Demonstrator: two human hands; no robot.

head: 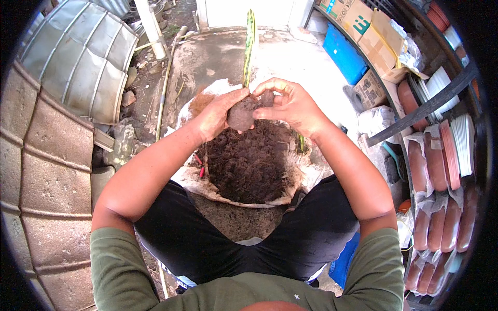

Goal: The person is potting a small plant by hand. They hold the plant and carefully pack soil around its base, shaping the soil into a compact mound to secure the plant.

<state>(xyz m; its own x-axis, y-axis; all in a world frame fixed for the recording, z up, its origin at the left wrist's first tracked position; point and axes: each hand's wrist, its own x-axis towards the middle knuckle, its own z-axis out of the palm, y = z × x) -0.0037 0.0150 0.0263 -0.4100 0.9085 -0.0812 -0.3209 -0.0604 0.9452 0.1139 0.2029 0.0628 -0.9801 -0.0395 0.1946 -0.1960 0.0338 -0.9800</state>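
My left hand [212,116] cups a rounded ball of dark soil [242,114] from the left side and beneath. A variegated snake plant leaf [249,46] rises upright from the far side of this ball. In my right hand [293,105], the thumb and curled fingers pinch a smaller dark lump [267,99], apparently soil, against the ball's right side. Both hands are above a heap of loose dark soil [249,163] lying in an opened white woven sack [233,200]. Red tool handles [202,172] show at the sack's left side.
Another green leaf [301,142] shows below my right wrist. Corrugated metal sheeting [74,58] and a brown ribbed panel [54,186] stand left. On the right are a blue container [344,54], cardboard boxes [381,42] and a rack with stacked brown plastic planters [449,225].
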